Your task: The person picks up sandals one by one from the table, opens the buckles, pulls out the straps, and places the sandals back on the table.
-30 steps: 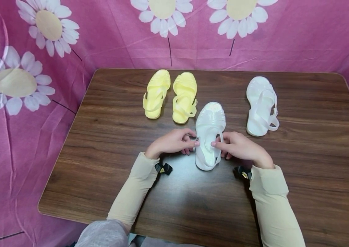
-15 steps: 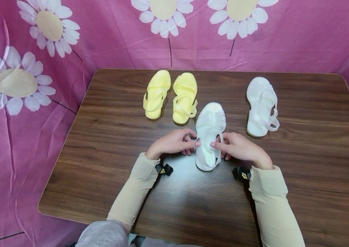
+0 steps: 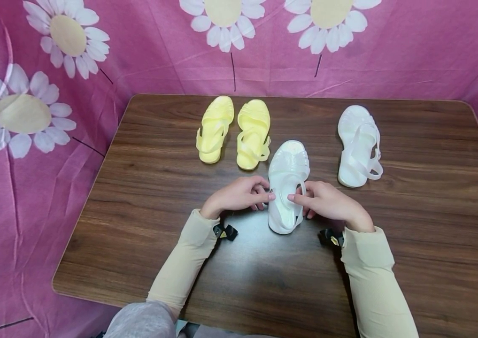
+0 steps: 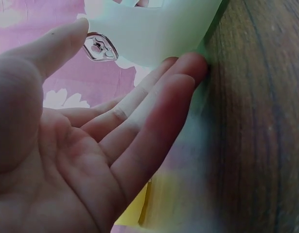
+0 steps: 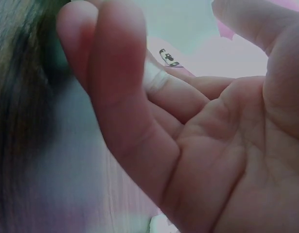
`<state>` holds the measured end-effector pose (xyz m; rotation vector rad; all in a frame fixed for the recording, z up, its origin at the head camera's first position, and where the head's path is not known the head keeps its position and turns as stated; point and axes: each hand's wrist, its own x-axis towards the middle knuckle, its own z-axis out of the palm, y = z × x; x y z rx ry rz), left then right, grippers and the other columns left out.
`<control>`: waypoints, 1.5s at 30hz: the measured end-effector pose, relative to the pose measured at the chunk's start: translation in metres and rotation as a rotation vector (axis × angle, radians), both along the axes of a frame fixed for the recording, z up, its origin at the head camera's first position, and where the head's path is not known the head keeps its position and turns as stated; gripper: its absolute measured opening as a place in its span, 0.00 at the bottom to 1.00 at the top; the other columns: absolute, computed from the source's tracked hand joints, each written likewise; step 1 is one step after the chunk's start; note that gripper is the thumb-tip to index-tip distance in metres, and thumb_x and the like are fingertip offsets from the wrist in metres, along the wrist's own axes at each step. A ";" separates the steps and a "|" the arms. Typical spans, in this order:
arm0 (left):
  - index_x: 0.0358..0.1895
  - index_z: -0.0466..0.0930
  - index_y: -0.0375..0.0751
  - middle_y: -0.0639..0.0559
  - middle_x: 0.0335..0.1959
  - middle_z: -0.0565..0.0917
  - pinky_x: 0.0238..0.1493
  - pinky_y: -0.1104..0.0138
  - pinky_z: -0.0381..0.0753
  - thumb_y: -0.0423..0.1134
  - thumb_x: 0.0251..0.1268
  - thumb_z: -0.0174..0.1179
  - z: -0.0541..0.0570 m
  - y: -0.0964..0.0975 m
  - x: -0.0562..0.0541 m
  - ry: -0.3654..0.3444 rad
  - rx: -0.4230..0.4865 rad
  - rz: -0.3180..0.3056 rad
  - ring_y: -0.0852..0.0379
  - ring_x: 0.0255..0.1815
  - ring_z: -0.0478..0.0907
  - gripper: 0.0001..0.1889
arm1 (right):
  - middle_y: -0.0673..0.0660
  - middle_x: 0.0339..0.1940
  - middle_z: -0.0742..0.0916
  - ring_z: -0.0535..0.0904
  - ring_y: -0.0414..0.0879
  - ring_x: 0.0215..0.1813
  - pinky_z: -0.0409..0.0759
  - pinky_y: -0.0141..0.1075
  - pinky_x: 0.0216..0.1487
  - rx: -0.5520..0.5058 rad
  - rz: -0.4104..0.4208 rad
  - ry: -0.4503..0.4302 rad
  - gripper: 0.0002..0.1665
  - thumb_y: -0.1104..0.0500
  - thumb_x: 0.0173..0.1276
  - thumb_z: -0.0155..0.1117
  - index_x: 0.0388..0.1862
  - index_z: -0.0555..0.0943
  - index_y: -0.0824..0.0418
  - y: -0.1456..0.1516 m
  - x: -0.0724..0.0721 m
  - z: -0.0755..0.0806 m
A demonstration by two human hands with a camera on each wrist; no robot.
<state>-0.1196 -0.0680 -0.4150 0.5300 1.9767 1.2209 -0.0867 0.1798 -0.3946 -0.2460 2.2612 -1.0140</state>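
Observation:
A glossy white sandal point(image 3: 289, 162) stands on the table in the head view, toe pointing away, with both hands at its sides. My left hand point(image 3: 239, 193) holds its left edge: the thumb tip lies by the metal buckle point(image 4: 100, 47), the fingers reach low along the side. From the right, my right hand point(image 3: 325, 199) grips the opposite side, its thumb over the inner sole and its fingers outside near the strap. In the right wrist view the fingers point(image 5: 120, 97) bend slightly beside the pale sandal point(image 5: 188, 19). Some fingertips are hidden by the sandal in the head view.
Two yellow sandals point(image 3: 215, 126) stand side by side at the back, left of the held one. Another white sandal point(image 3: 355, 145) stands to the right, its strap sticking out. Behind the wooden table point(image 3: 137, 211) hangs a pink cloth point(image 3: 150, 42) with daisies.
The left hand's fingers shift very slightly at the sandal's edge. The sandals and the right hand stay practically in place.

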 end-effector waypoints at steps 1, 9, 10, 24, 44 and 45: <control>0.56 0.70 0.34 0.40 0.39 0.85 0.35 0.64 0.84 0.44 0.70 0.57 0.000 0.000 0.000 0.001 0.002 0.001 0.53 0.34 0.85 0.20 | 0.55 0.22 0.85 0.81 0.45 0.25 0.78 0.36 0.31 0.001 -0.002 -0.001 0.21 0.43 0.71 0.57 0.33 0.75 0.60 0.000 0.000 0.000; 0.57 0.75 0.37 0.48 0.40 0.86 0.37 0.69 0.81 0.47 0.69 0.57 0.000 0.002 0.000 0.126 -0.056 0.010 0.57 0.36 0.83 0.20 | 0.55 0.22 0.85 0.81 0.45 0.24 0.79 0.36 0.31 -0.001 -0.015 -0.001 0.22 0.42 0.71 0.56 0.38 0.76 0.61 0.001 0.000 -0.002; 0.57 0.76 0.37 0.49 0.41 0.86 0.37 0.70 0.81 0.47 0.69 0.57 0.000 0.002 0.000 0.147 -0.068 0.013 0.58 0.37 0.83 0.21 | 0.55 0.22 0.85 0.81 0.45 0.24 0.79 0.36 0.31 -0.004 -0.017 -0.001 0.22 0.42 0.71 0.56 0.38 0.75 0.61 0.002 -0.001 -0.003; 0.63 0.71 0.33 0.46 0.43 0.84 0.35 0.67 0.83 0.45 0.69 0.56 -0.005 0.014 0.005 0.096 0.005 0.161 0.52 0.36 0.84 0.25 | 0.56 0.26 0.83 0.82 0.45 0.25 0.82 0.38 0.31 -0.052 -0.071 -0.015 0.25 0.43 0.71 0.57 0.48 0.71 0.65 0.004 -0.002 -0.002; 0.61 0.72 0.31 0.37 0.57 0.80 0.48 0.63 0.83 0.37 0.69 0.57 -0.006 0.026 0.007 -0.112 0.166 0.394 0.49 0.44 0.85 0.21 | 0.61 0.32 0.85 0.85 0.47 0.30 0.85 0.42 0.31 -0.222 -0.262 -0.051 0.31 0.47 0.72 0.57 0.60 0.63 0.69 0.005 -0.004 -0.004; 0.61 0.72 0.31 0.37 0.57 0.80 0.49 0.63 0.83 0.37 0.69 0.57 -0.005 0.027 0.007 -0.122 0.172 0.404 0.48 0.45 0.85 0.20 | 0.61 0.32 0.85 0.85 0.48 0.31 0.85 0.42 0.31 -0.227 -0.270 -0.050 0.31 0.47 0.72 0.57 0.59 0.63 0.69 0.005 -0.004 -0.004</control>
